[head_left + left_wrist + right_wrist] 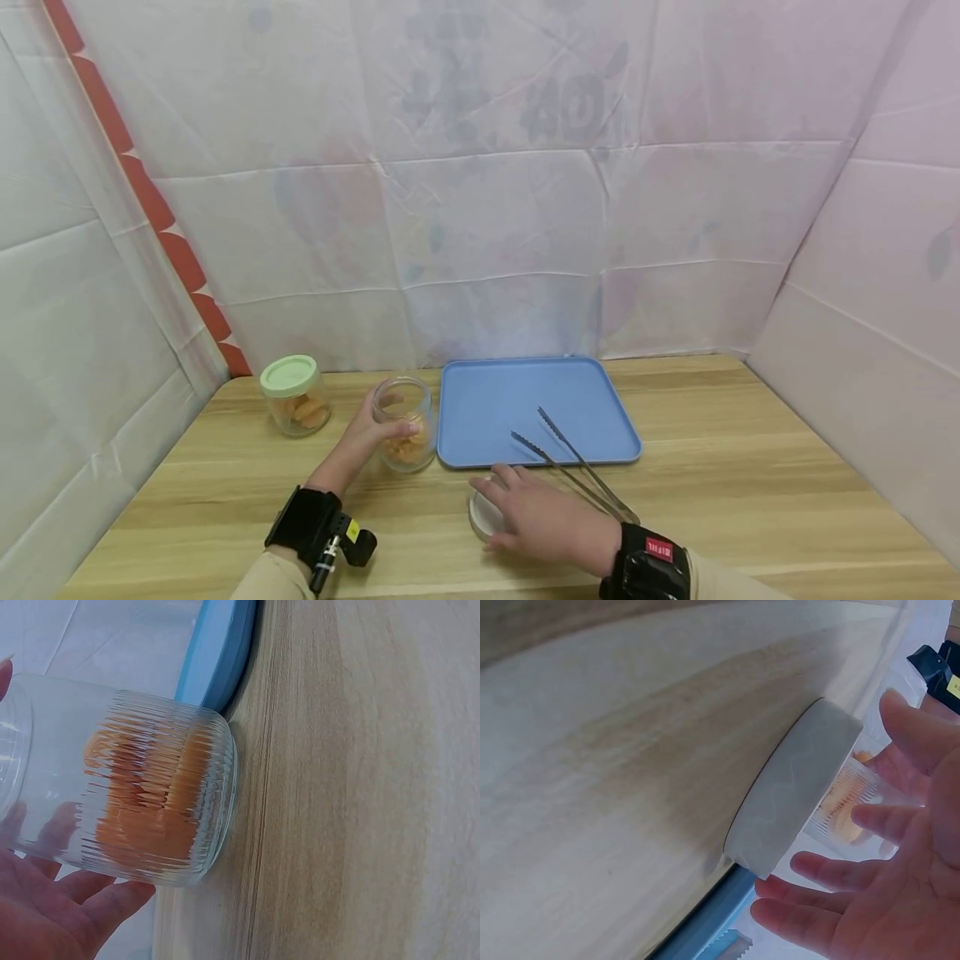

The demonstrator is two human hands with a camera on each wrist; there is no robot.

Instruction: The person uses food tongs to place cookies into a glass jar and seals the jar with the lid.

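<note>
Right hand (543, 521) hovers, fingers spread, over a pale lid (483, 515) lying flat on the table (750, 467); up and to its left, left hand (367, 433) grips the open ribbed jar (405, 423).

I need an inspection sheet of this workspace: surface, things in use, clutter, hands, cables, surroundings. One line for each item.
Surface: wooden table, light grain, no spills seen.
Things in use: open glass jar with orange pieces inside, standing next to the blue tray; pale lid lying flat on the table.
Clutter: second jar with green lid on, at the far left; metal tongs lying half on the tray, half on the table.
Hands: left hand holds the open jar by its side; right hand is over the pale lid with straight fingers, contact cannot be told.
Cables: nothing seen.
Surroundings: white cloth walls on three sides, a red strip at the left.
</note>
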